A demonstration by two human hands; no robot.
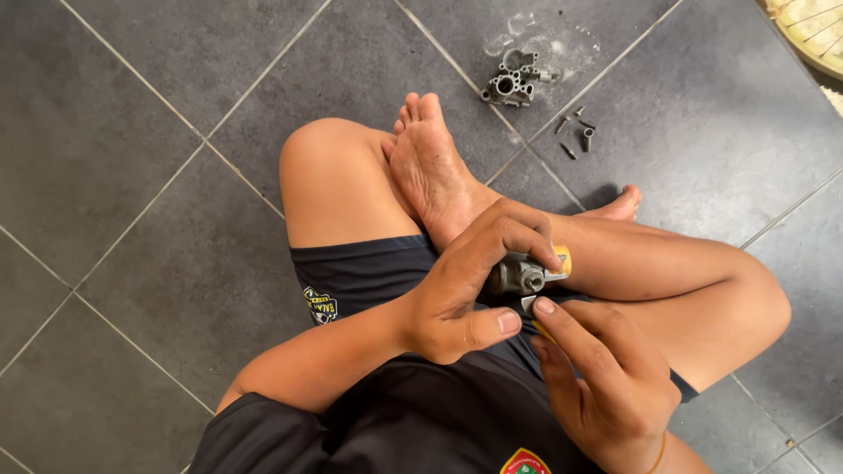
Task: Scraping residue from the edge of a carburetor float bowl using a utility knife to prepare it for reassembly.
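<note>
Grey metal part [520,276], small cast body w/ a round port facing up, sits above the crossed legs, clamped in the left hand [474,283]; a yellow-orange piece [563,260] shows just beyond it at the index fingertip. Labels: yellow/white emblem patch [321,305] on the black shorts, lower edge of left leg; red/yellow crest [525,461] on the black shirt, bottom centre of frame. No packages in view. Left hand pose: forearm enters from lower left, wrist bent, fingers curled together over top of the part, thumb extended flat below it. Right hand [606,377]: enters from lower right, palm up-ish, fingers together and extended toward the part, fingertips pinching a thin yellow item; whether it touches the part cannot be told. On grey floor tile [132,219] ahead of the foot: second cast metal body [512,81], plus small loose screws/fittings [575,132] near it, well apart from both hands.
</note>
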